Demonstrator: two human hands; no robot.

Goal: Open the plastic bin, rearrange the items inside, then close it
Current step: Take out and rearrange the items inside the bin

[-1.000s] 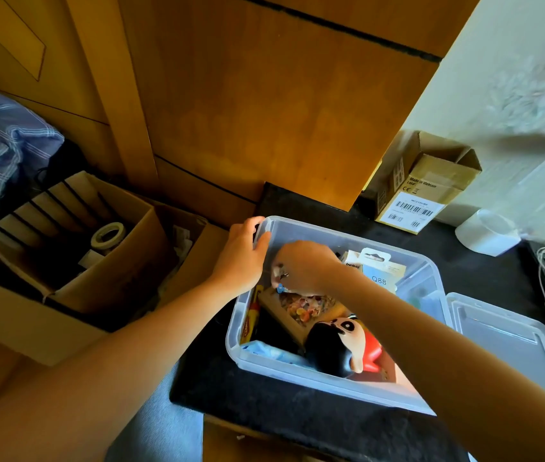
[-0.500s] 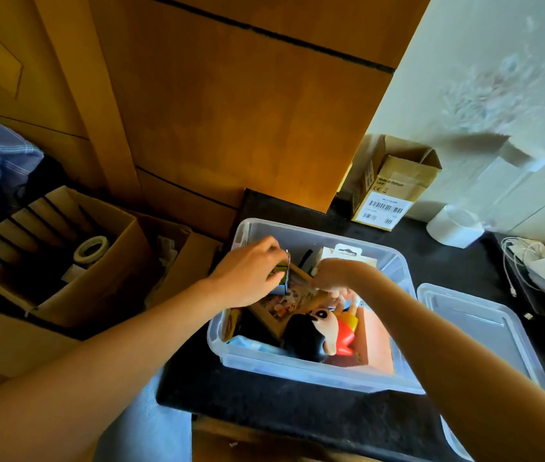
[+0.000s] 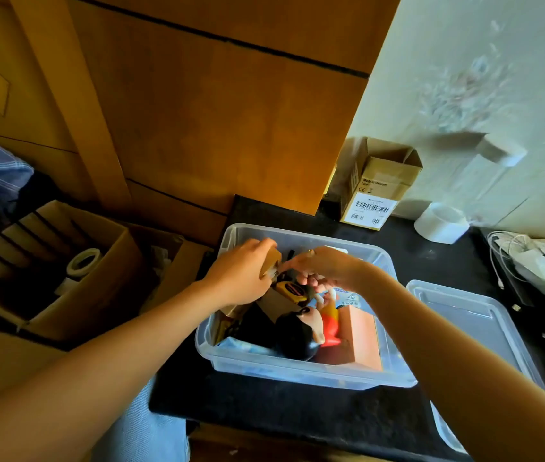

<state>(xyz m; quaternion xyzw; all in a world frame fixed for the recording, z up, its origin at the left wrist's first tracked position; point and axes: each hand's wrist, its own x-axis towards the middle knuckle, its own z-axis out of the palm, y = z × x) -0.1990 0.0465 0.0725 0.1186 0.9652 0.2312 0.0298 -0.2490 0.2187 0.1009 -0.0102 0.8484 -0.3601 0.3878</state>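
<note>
With the left hand [image 3: 241, 275] gripping a small brown box [image 3: 270, 264] beside the curled right hand [image 3: 322, 268], whose hold I cannot tell, lift it clear of the plastic bin [image 3: 297, 371] wall before resettling it.

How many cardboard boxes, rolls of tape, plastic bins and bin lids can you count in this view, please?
Cardboard boxes: 2, the divided box on the left and the barcode box by the wall.
Rolls of tape: 2, the small roll and the white roll.
Plastic bins: 1, the clear bin.
Bin lids: 1, the lid, off the bin and to its right.
Total: 6
</note>
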